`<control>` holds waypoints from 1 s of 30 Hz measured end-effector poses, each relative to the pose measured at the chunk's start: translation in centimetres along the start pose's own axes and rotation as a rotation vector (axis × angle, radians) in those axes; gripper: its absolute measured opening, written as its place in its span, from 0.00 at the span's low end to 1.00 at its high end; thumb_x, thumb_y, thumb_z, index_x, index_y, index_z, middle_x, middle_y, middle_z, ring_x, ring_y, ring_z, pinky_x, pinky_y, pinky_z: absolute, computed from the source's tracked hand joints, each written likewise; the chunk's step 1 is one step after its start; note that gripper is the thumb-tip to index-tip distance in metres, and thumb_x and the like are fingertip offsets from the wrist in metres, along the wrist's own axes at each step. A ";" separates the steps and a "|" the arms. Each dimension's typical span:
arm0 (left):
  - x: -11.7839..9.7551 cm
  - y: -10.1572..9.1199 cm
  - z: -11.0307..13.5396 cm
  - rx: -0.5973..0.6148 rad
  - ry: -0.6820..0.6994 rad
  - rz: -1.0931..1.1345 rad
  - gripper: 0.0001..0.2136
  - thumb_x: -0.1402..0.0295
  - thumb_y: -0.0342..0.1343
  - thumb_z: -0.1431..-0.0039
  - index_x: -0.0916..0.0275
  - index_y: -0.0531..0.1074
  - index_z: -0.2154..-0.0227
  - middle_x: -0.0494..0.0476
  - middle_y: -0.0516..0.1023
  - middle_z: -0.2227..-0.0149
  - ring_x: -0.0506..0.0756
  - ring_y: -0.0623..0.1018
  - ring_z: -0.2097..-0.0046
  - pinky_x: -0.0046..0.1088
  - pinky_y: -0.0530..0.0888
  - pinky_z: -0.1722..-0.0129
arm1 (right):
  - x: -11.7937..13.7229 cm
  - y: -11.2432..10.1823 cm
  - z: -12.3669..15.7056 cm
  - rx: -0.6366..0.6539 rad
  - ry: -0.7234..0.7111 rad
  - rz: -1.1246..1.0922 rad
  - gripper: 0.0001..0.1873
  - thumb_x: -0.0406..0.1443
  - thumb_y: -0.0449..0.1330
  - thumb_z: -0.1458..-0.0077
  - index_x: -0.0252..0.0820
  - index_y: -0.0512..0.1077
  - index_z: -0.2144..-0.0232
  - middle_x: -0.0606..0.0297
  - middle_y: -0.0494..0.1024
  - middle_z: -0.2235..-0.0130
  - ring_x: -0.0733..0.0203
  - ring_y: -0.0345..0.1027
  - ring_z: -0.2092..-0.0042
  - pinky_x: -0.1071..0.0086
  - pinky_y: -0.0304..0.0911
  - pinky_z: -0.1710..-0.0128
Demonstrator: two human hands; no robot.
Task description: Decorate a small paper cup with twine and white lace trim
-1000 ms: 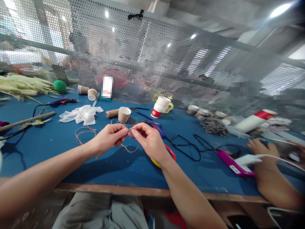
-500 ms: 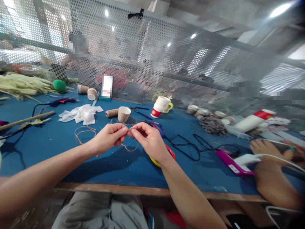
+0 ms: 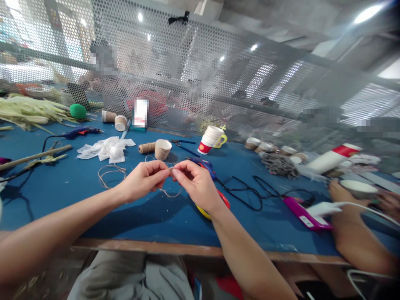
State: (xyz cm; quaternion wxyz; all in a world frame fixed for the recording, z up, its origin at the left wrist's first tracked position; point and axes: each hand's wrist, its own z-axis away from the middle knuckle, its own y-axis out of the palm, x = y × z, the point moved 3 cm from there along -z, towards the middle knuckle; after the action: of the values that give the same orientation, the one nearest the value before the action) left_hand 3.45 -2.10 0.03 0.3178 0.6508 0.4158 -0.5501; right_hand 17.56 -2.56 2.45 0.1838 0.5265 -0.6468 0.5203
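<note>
You have two hands, your left hand (image 3: 145, 179) and your right hand (image 3: 195, 183), and one length of twine (image 3: 170, 196) between them. Just beyond your left hand you count one spool (image 3: 146, 148) and one wrapped cup (image 3: 162, 151); farther past it, two wrapped cups (image 3: 120, 123), one phone (image 3: 140, 113) and one green ball (image 3: 78, 111). Your tabletop (image 3: 150, 221) carries two glue guns, one just past your right hand (image 3: 208, 166), one well past your left. Well right of your right hand, you count one purple power strip (image 3: 295, 205).
</note>
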 end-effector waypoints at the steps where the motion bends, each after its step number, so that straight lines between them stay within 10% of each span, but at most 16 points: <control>1: 0.0 0.0 0.0 0.002 -0.003 0.002 0.12 0.60 0.49 0.45 0.65 0.64 0.74 0.46 0.61 0.83 0.44 0.59 0.81 0.20 0.56 0.82 | 0.0 0.0 0.0 -0.001 -0.001 0.000 0.06 0.37 0.54 0.48 0.39 0.67 0.72 0.67 0.71 0.74 0.67 0.64 0.72 0.72 0.61 0.72; 30: -0.4 0.6 0.2 0.073 -0.051 0.053 0.11 0.59 0.45 0.43 0.62 0.57 0.72 0.43 0.60 0.85 0.44 0.59 0.83 0.20 0.52 0.83 | -0.1 -0.1 0.0 -0.005 0.003 0.024 0.07 0.38 0.55 0.48 0.40 0.67 0.72 0.66 0.72 0.75 0.66 0.65 0.73 0.72 0.62 0.73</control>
State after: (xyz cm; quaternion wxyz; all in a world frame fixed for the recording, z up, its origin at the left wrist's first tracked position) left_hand 3.85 -2.60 0.31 0.3189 0.6583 0.3701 -0.5728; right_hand 17.68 -2.55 2.43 0.1795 0.5175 -0.6541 0.5217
